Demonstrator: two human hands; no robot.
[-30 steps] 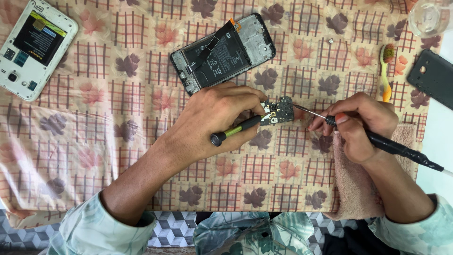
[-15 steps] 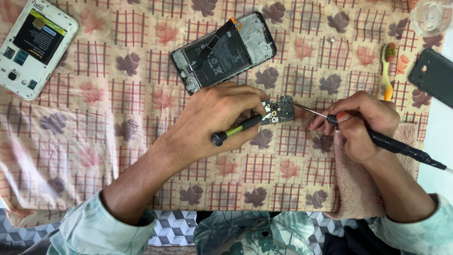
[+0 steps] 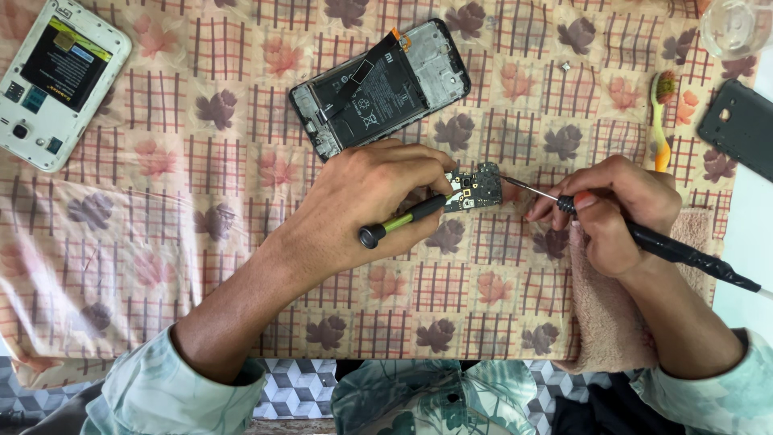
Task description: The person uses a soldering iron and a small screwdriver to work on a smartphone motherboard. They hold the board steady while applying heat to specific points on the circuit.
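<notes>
A small dark circuit board (image 3: 475, 186) lies flat on the patterned tablecloth, pinned at its left end by a green-and-black screwdriver (image 3: 407, 218) that slants up from lower left. A black soldering iron (image 3: 660, 246) reaches in from the right, its thin metal tip touching the board's right edge.

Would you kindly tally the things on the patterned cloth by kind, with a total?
Opened phones: 2, a dark one and a white one
Dark back cover: 1
Circuit board: 1
Hand tools: 2, a green-handled driver and a black iron
Toothbrush: 1
Clear glass: 1
Pink towel: 1
Total: 9
</notes>
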